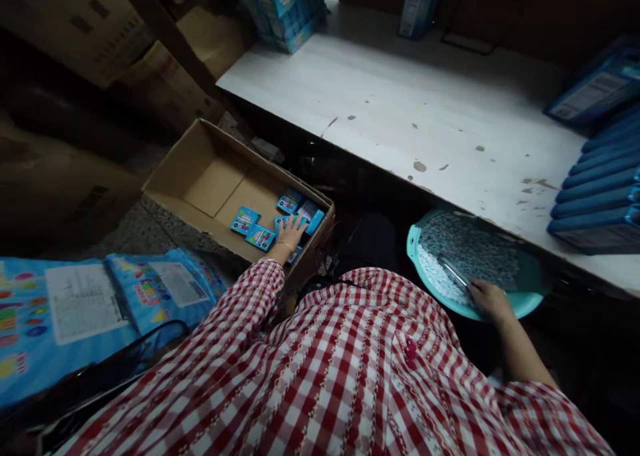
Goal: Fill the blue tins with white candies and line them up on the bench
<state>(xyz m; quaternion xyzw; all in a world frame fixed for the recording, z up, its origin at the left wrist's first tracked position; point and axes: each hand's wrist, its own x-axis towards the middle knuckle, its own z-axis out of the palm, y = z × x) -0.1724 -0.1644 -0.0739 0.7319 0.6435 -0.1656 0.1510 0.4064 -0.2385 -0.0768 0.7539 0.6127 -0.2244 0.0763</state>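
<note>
In the head view, my left hand (289, 235) reaches into the open cardboard box (200, 203) at its near right end. Its fingers are spread over several small blue packets (259, 237), and whether it touches them I cannot tell. My right hand (490, 300) is closed around the end of a shiny metal scoop (454, 271), whose exact shape is partly lost in shadow. The scoop's far end lies in small white pieces (435, 269) that fill part of a turquoise basin (413, 243). Part of the basin is under the table's front edge.
The white table (370, 109) has chipped paint. A stack of blue boxes (287, 9) stands at its back left, and a row of blue boxes (600, 196) at its right. Large blue printed bags (85, 309) lie at left, below brown cartons (65, 169).
</note>
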